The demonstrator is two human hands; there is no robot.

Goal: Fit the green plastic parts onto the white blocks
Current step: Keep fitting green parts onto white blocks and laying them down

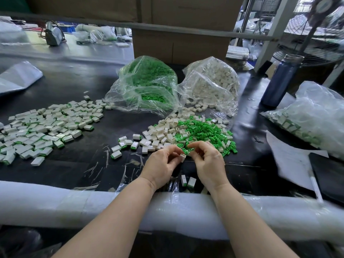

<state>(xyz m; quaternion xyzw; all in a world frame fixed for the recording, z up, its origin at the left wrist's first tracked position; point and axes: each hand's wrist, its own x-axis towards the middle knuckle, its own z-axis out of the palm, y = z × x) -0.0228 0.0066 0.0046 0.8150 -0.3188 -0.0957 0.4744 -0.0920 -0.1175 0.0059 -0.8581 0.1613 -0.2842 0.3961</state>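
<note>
My left hand (161, 165) pinches a small white block (183, 157) just above the black table, near its front edge. My right hand (205, 160) is close beside it, fingers curled, thumb and forefinger reaching into the near edge of the loose green parts (202, 132); whether it holds a green part cannot be told. Loose white blocks (160, 135) lie mixed to the left of the green heap. Two fitted blocks (188, 181) stand between my wrists.
A spread of fitted blocks (46, 127) covers the left of the table. Behind stand a bag of green parts (147, 84) and a bag of white blocks (212, 84). A blue bottle (279, 81), another bag (312, 116), papers and a dark tablet (329, 175) are at the right. Foam padding (74, 203) lines the front edge.
</note>
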